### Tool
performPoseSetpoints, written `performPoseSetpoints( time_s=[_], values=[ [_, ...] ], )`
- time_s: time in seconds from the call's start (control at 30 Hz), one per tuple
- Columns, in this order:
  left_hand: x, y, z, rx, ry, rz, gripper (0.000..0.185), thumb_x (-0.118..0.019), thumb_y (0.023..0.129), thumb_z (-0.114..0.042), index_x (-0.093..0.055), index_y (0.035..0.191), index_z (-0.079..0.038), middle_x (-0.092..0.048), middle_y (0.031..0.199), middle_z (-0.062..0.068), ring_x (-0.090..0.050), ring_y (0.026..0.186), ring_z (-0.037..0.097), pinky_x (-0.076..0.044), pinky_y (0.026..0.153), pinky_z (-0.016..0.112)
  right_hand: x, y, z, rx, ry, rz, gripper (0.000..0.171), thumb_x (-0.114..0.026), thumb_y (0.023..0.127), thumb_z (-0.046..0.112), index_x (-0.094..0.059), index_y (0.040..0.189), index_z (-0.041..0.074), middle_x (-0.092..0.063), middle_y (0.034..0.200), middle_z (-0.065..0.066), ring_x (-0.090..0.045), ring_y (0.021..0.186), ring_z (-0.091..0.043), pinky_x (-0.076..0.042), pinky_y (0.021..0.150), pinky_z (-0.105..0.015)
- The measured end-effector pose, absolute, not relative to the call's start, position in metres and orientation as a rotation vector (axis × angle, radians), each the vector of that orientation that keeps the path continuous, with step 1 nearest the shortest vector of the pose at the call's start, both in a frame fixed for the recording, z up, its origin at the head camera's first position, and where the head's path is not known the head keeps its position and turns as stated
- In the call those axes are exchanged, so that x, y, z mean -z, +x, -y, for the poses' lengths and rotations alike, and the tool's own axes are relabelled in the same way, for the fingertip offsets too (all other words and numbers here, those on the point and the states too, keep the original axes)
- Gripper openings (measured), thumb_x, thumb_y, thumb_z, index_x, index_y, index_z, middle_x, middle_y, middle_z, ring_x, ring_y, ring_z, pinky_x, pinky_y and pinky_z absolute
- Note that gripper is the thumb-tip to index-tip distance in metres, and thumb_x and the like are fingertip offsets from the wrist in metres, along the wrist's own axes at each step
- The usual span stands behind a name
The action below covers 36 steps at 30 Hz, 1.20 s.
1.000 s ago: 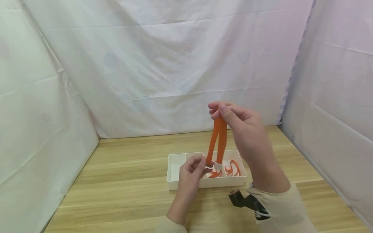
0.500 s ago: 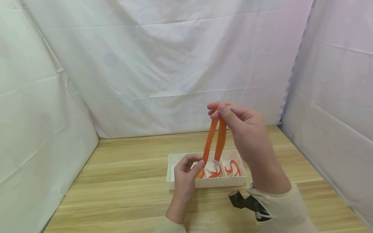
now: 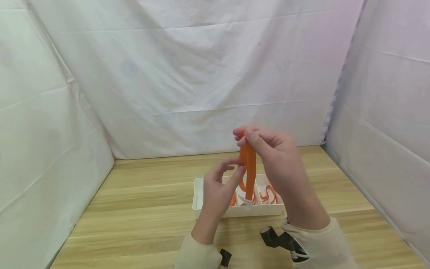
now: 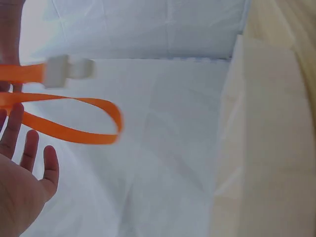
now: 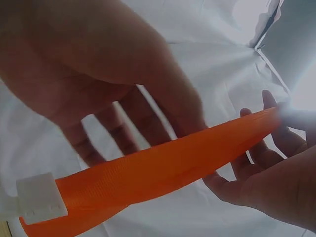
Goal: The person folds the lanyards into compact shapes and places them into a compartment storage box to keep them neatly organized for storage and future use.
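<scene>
Up top, right hand (image 3: 268, 149) pinching folded orange strap (image 3: 249, 168), white-tipped, left hand (image 3: 218, 190) loosely open beside it

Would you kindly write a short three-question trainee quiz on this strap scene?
1. True or false: the right hand pinches the orange strap at its top.
2. Where is the white tray? A) on the wooden table B) held in the left hand C) hung on the backdrop
3. Fill in: the clip at the strap's hanging end is ____.

Key: 1 true; 2 A; 3 white.
</scene>
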<state>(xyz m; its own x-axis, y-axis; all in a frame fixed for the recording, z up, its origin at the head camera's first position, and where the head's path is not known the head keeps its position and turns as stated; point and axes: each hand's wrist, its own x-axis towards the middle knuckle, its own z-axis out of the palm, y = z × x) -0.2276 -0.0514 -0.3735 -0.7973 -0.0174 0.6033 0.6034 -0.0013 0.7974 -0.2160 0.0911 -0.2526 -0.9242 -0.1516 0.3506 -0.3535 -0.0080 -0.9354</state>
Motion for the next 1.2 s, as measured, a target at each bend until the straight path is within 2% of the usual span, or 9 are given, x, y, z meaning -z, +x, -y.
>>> performPoseSetpoints(
  time_s=[0.17,0.37,0.43,0.67,0.8,0.97,1.1,1.2],
  values=[
    [0.362,-0.231,0.047,1.527,-0.682,1.766,0.026,-0.078,0.093,-0.004,-0.074,0.118,-0.007,-0.080,0.108,0.008,-0.071,0.106,0.021,-0.058,0.094,0.039,0.255,-0.214,-0.088,-2.094,0.518,2.100,0.030,-0.062,0.109,0.024,-0.079,0.087,0.012,-0.077,0.118,-0.005,-0.062,0.131,-0.026,-0.041,0.119,-0.047],
    [0.371,-0.230,0.041,1.238,-0.654,1.769,0.044,-0.085,0.086,-0.004,-0.065,0.126,-0.005,-0.072,0.114,0.008,-0.068,0.109,0.023,-0.059,0.096,0.035,0.255,-0.214,-0.089,-2.048,0.499,2.131,0.030,-0.062,0.109,0.026,-0.079,0.090,0.009,-0.078,0.120,-0.003,-0.063,0.131,-0.023,-0.041,0.119,-0.048],
    [0.376,-0.230,0.039,1.165,-0.623,1.786,0.046,-0.086,0.086,-0.006,-0.063,0.125,-0.005,-0.070,0.112,0.007,-0.066,0.108,0.023,-0.059,0.094,0.033,0.254,-0.213,-0.089,-2.033,0.499,2.138,0.030,-0.062,0.109,0.026,-0.079,0.091,0.008,-0.078,0.120,-0.002,-0.063,0.131,-0.022,-0.041,0.119,-0.049],
    [0.397,-0.235,0.040,0.988,-0.618,1.750,0.016,-0.081,0.092,-0.003,-0.074,0.106,-0.005,-0.075,0.093,0.005,-0.063,0.094,0.021,-0.061,0.083,0.028,0.252,-0.213,-0.089,-2.055,0.540,2.080,0.030,-0.061,0.109,0.022,-0.079,0.091,0.007,-0.079,0.117,-0.001,-0.066,0.129,-0.026,-0.047,0.115,-0.042],
    [0.414,-0.237,0.044,0.980,-0.719,1.758,0.008,-0.081,0.093,-0.004,-0.079,0.101,-0.005,-0.071,0.098,0.006,-0.061,0.097,0.022,-0.059,0.084,0.030,0.249,-0.213,-0.089,-2.055,0.537,2.085,0.029,-0.061,0.109,0.022,-0.080,0.092,0.009,-0.079,0.117,0.000,-0.066,0.128,-0.025,-0.049,0.111,-0.040],
    [0.432,-0.240,0.048,1.073,-0.774,1.794,0.008,-0.083,0.090,-0.001,-0.083,0.096,-0.005,-0.064,0.108,0.010,-0.061,0.104,0.025,-0.060,0.084,0.037,0.245,-0.210,-0.091,-2.037,0.533,2.099,0.030,-0.062,0.109,0.024,-0.080,0.090,0.011,-0.079,0.118,0.000,-0.066,0.126,-0.026,-0.048,0.110,-0.040],
    [0.442,-0.241,0.049,1.284,-0.736,1.829,0.008,-0.084,0.088,0.001,-0.084,0.095,-0.003,-0.066,0.111,0.011,-0.064,0.104,0.027,-0.062,0.083,0.033,0.241,-0.207,-0.093,-2.051,0.557,2.066,0.030,-0.061,0.109,0.022,-0.080,0.088,0.012,-0.078,0.119,-0.001,-0.065,0.125,-0.028,-0.051,0.107,-0.035],
    [0.446,-0.240,0.050,1.449,-0.695,1.882,0.005,-0.083,0.091,-0.005,-0.084,0.096,-0.003,-0.071,0.111,0.008,-0.068,0.102,0.026,-0.062,0.081,0.028,0.239,-0.205,-0.096,-2.087,0.582,2.019,0.031,-0.062,0.109,0.020,-0.080,0.085,0.013,-0.078,0.120,-0.005,-0.066,0.125,-0.030,-0.053,0.105,-0.032]
  ],
)
